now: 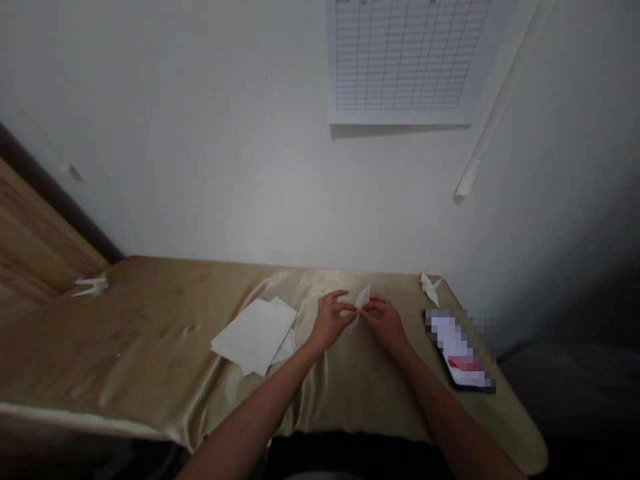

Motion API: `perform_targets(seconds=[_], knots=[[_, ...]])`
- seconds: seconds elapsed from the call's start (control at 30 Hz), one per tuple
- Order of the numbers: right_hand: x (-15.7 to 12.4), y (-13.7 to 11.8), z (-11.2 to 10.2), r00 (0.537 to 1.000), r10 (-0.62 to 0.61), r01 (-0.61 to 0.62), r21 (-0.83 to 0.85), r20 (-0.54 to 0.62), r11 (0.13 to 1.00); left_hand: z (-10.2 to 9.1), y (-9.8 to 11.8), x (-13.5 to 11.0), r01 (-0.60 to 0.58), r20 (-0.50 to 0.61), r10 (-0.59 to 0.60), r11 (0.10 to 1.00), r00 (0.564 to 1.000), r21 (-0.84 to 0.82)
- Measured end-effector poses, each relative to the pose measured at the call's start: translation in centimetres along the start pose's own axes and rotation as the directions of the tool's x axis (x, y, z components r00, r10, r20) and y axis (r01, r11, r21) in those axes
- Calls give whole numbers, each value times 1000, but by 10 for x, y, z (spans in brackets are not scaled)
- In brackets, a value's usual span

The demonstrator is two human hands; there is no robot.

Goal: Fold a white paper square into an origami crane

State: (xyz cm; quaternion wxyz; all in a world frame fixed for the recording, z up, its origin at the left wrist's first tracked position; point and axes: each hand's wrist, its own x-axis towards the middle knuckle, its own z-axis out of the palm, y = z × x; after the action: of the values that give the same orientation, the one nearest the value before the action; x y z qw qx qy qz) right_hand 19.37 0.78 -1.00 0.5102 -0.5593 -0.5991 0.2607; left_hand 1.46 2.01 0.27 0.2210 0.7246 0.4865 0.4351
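My left hand and my right hand meet over the table, both pinching a small folded white paper piece that sticks up between the fingertips. The fingers of each hand are curled and pressed on the paper. A stack of white paper sheets lies just left of my left hand. A finished white folded paper figure sits at the table's far right corner.
The table wears a shiny tan cloth and stands against a white wall. A phone lies at the right edge. More folded white paper rests far left by a wooden board. A gridded chart hangs on the wall.
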Motion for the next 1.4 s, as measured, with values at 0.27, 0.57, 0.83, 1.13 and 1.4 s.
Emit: perform_targets(seconds=[0.27,0.57,0.83,1.13,1.4], knots=[[-1,-6,-1,999,-1,2,-35,35,999,1,1,2,61,-13,-61,998,998,17],[-2,-11,-1,1000,-2,2,-23,29,1000,-1,2,2,-8,5,7,999,1000,49],[-1,-13,-4,994,-36,36,-6,99,999,-2,-10,8,-33,101,29,999,994,35],[-1,-12,-4,992,-26,21,35,127,999,-6,-16,12,-4,130,7,1000,991,-26],[-2,-11,-4,992,-29,25,35,122,999,-4,-19,12,1,122,1,1000,993,-18]])
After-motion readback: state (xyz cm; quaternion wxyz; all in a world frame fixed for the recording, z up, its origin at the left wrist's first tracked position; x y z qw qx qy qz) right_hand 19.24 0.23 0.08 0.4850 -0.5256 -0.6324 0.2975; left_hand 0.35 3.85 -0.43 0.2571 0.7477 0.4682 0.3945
